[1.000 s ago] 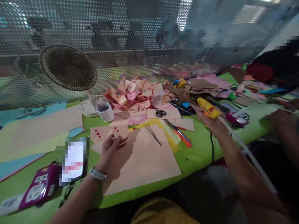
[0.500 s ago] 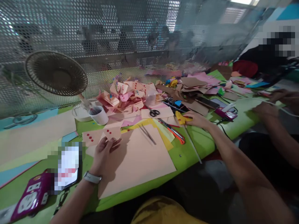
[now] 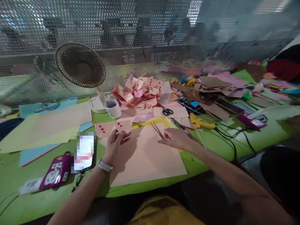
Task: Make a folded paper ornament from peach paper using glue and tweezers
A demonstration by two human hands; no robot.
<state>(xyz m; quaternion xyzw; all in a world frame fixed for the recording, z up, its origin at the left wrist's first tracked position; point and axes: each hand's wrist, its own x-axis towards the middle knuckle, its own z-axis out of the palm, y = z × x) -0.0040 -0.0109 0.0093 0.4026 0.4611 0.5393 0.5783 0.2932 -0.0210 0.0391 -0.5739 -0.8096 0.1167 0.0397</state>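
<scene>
My left hand (image 3: pixel 115 142) pinches the lower edge of a small pale pink paper piece (image 3: pixel 126 124) with red diamonds on it. A similar paper piece (image 3: pixel 99 130) lies to its left. Over the large pale pink sheet (image 3: pixel 147 165), my right hand (image 3: pixel 175 138) has its fingers closed on the rear end of metal tweezers (image 3: pixel 156 129), whose tips point away from me. Just beyond that forearm is a utility knife (image 3: pixel 184 128), partly covered by the hand. The yellow glue gun (image 3: pixel 200 122) lies untouched to the right.
Black scissors (image 3: pixel 167 111) lie on paper behind the sheet. A white cup (image 3: pixel 113 108) stands by a fan (image 3: pixel 81 65). Folded paper pieces (image 3: pixel 140 93) are heaped against the mesh. A phone (image 3: pixel 84 151) and purple power strip (image 3: pixel 56 170) sit at left; cables (image 3: pixel 228 137) run at right.
My right hand has let go of the glue gun and moved left to grip the tweezers. The left hand keeps its pinch on the paper piece. The view has swung right.
</scene>
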